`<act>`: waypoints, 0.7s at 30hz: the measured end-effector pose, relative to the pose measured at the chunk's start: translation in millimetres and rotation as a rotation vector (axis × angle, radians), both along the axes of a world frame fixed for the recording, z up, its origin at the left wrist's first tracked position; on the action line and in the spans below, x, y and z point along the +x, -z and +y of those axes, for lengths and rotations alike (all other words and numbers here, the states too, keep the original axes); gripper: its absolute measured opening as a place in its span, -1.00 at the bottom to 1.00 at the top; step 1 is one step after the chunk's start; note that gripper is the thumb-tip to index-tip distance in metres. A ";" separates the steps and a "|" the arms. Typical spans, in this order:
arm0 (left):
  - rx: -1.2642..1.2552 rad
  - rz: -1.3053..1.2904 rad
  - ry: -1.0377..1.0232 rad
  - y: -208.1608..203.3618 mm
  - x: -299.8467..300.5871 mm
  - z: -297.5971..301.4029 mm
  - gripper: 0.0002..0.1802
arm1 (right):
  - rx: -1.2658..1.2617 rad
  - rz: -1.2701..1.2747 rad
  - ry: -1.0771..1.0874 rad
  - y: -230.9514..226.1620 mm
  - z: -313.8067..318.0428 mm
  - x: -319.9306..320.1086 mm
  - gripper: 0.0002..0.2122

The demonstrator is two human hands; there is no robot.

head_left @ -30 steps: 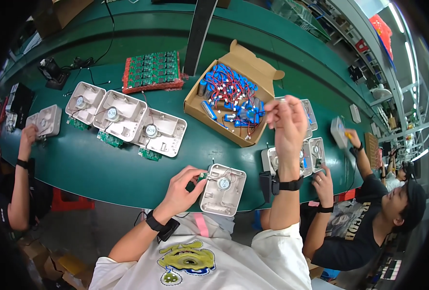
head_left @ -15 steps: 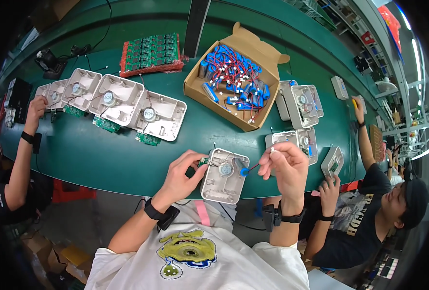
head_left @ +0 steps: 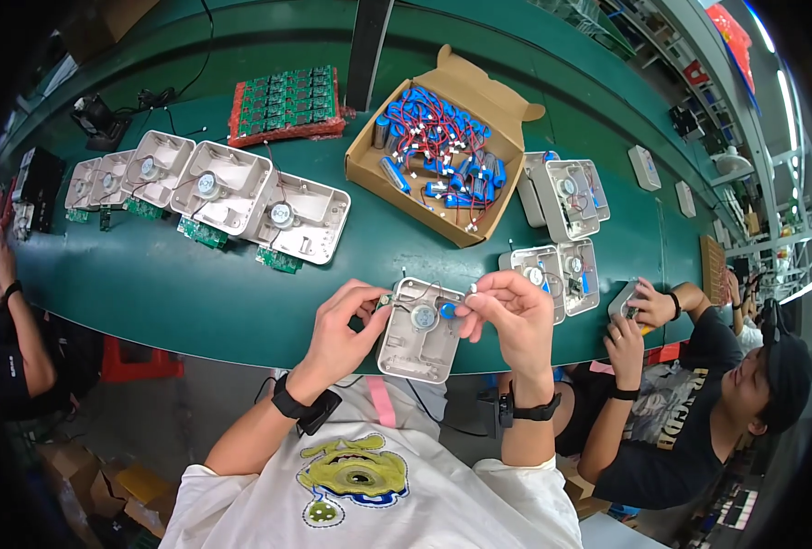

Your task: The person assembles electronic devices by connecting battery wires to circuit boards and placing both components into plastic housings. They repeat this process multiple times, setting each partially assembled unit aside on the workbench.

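A white plastic housing [head_left: 435, 368] with a round speaker [head_left: 423, 317] inside lies at the table's front edge. At its left rim my left hand [head_left: 344, 322] is closed, pinching a small green circuit board [head_left: 384, 301] between thumb and fingers. A blue cylindrical battery [head_left: 448, 311] is at the housing's right side, partly hidden by fingers. My right hand [head_left: 514, 313] pinches the white plug [head_left: 472, 288] of a battery lead just above it. Thin dark wires run from the speaker toward the board.
Behind stands a cardboard box [head_left: 456, 229] of blue batteries. Left are several speaker housings [head_left: 310, 240] with boards and a stack of circuit boards [head_left: 287, 96]. More housings [head_left: 578, 183] stand right, near a co-worker's hands [head_left: 653, 304] on another housing.
My right hand has moved left and closer to the housing with the plug. The right co-worker's far hand has come back to their housing; the left co-worker's hand has left the row.
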State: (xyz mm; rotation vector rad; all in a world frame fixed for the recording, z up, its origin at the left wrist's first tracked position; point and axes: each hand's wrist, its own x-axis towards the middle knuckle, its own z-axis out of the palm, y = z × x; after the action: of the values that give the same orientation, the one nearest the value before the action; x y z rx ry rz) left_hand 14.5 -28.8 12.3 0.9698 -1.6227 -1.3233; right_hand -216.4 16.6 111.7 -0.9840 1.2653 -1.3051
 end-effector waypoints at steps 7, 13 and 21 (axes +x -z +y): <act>-0.070 -0.032 -0.076 -8.8 -5.7 0.6 -0.76 | -0.036 -0.054 0.004 2.7 0.8 4.3 -0.92; -0.038 -0.071 -0.065 -19.9 -4.1 0.0 -0.73 | 0.026 -0.027 -0.006 -2.7 4.8 11.0 -0.94; -0.149 -0.069 -0.089 -14.0 -8.2 4.2 -0.72 | -0.098 0.806 -0.105 8.2 8.7 50.4 -0.90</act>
State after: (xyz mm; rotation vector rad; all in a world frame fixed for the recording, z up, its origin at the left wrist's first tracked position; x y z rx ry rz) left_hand 6.3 -24.6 26.3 0.9946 -1.6848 -1.1038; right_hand -166.1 25.2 103.5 -1.7202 1.7133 -0.9052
